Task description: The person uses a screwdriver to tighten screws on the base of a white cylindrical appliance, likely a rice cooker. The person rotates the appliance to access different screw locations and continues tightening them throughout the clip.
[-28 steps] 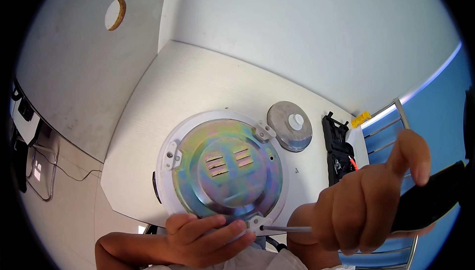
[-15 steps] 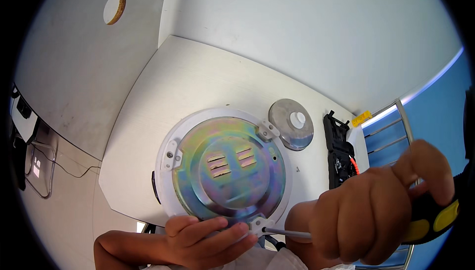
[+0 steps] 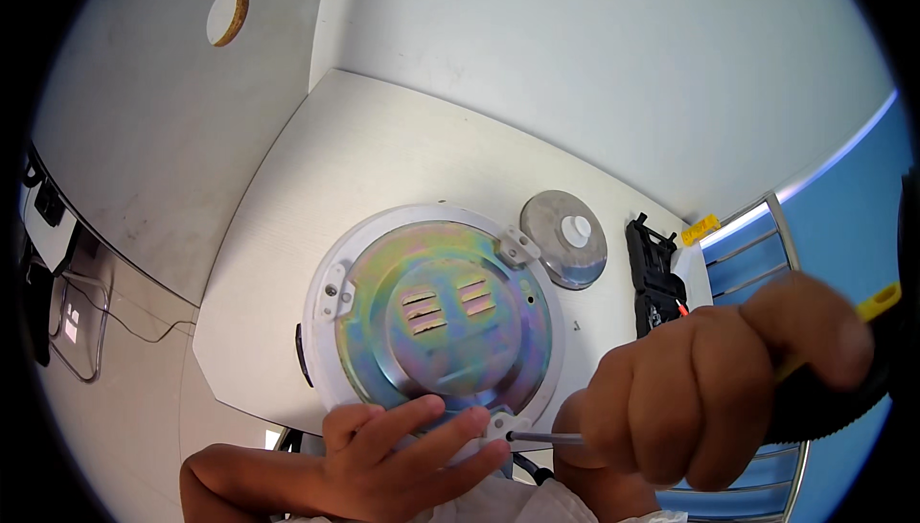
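An upturned round appliance, apparently an electric pot, shows its shiny iridescent metal base plate (image 3: 470, 360) inside a white rim. White plastic feet sit around the plate, one at the upper left (image 3: 333, 291), one at the upper right (image 3: 517, 246) and one at the near edge (image 3: 500, 424). My left hand (image 3: 383, 461) rests with spread fingers on the near side of the base, beside the near foot. In my right hand (image 3: 690, 389) is a screwdriver (image 3: 546, 438) with a black and yellow handle, mostly covered by the fist. Its shaft reaches left, its tip at the hole of the near foot.
A glass lid (image 3: 561, 245) with a white knob lies right of the pot on the white table (image 3: 383, 139). Farther right are an open black tool case (image 3: 655, 264) and a yellow object (image 3: 700, 230). A metal-framed chair (image 3: 781, 226) stands beyond the right edge. Grey partitions (image 3: 594, 53) rise behind.
My right fist has shifted slightly left and the screwdriver handle has turned, showing a different yellow part. The fingers of my left hand have spread a little more on the base.
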{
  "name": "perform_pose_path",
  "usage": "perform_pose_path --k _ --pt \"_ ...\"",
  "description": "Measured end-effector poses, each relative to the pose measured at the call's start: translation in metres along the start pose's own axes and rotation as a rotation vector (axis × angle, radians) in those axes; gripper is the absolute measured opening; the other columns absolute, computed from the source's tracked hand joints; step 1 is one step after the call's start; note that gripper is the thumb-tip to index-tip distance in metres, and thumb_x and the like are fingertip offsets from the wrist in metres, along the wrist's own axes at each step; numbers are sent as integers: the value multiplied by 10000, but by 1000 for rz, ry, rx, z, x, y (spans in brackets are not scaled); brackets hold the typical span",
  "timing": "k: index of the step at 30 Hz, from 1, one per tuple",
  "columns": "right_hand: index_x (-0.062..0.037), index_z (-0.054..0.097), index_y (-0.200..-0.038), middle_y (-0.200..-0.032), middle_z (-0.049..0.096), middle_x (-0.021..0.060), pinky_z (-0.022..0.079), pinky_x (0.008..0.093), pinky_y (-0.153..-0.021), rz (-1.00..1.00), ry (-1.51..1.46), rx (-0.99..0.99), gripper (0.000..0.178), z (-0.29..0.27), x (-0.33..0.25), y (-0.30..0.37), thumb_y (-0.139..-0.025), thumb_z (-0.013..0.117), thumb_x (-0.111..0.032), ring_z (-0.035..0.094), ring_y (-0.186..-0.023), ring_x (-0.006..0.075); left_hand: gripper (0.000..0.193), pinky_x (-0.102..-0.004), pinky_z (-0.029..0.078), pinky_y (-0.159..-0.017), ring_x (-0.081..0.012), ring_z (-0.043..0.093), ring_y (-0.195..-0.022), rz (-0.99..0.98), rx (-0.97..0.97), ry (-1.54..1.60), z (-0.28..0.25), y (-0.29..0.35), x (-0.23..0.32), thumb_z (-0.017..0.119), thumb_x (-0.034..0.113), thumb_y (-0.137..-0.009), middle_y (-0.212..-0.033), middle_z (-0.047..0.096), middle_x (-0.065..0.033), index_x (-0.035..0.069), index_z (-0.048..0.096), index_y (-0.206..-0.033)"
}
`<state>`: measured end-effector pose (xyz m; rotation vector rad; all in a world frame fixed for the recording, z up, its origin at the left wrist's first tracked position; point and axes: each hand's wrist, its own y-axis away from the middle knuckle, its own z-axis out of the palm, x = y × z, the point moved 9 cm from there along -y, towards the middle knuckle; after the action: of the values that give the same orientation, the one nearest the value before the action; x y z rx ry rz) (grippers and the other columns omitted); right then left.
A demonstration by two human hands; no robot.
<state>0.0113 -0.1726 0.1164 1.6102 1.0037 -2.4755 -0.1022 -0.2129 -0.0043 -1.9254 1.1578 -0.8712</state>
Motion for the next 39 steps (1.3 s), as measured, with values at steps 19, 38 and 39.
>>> perform_pose_path --k 19,38,39 --pt "-172 259 -1405 -677 522 89 341 271 -345 -118 -92 -110 419 0 -10 1 -1041 377 -340 412 -394 143 330 -354 305 -838 -227 542 -1056 -44 -22 11 -1 2 1 738 211 -642 -1188 641 -31 286 747 -963" --pt "-97 176 -1485 -798 555 148 413 287 -353 -208 20 -134 521 7 -32 3 -1021 411 -122 497 -430 187 248 -296 303 -874 -146 530 -1129 -140 50 29 -1 7 -2 687 221 -780 -1192 650 44 298 713 -1015" --pt "-93 211 -1445 -778 551 145 394 277 -335 -213 4 -133 477 6 -33 2 -1018 423 -126 485 -410 180 244 -298 301 -881 -142 531 -1125 -141 60 25 -2 7 -2 688 224 -780 -1185 652 50 304 714 -1010"
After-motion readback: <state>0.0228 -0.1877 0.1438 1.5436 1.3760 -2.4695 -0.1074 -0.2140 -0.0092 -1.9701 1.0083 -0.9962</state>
